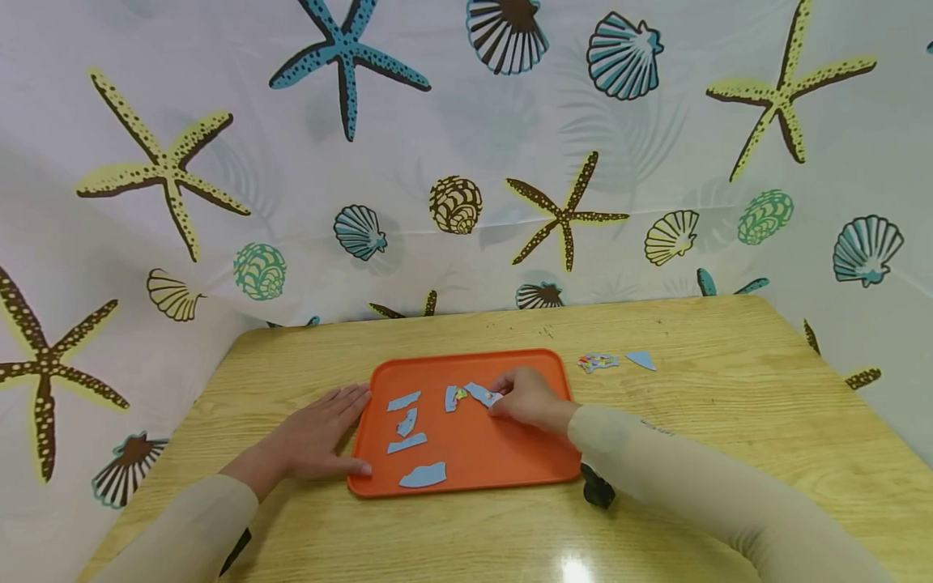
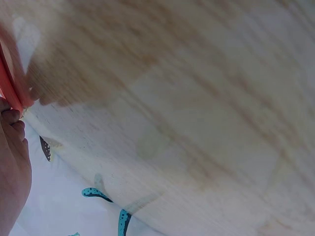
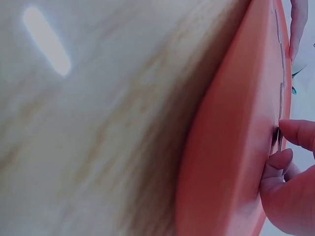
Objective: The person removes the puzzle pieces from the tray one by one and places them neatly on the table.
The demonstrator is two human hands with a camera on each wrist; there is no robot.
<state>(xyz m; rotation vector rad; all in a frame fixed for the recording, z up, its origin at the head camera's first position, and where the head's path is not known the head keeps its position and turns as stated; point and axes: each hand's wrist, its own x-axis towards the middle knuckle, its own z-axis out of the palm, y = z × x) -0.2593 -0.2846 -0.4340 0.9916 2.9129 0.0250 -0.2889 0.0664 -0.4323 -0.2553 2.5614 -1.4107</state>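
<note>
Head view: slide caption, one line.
Right hand pinches a pale blue piece over the orange tray; left hand touches the tray's left edge.

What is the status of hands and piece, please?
Right hand pinches pale-blue piece, over orange tray. Left hand at tray's left rim. Possible obstacle: yellow-marked piece close by.

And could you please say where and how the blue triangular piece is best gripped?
Probably by its broader right end, from above and right: the blue triangular piece lies flat, tapers leftward, and has the multicoloured piece to its left.
</note>
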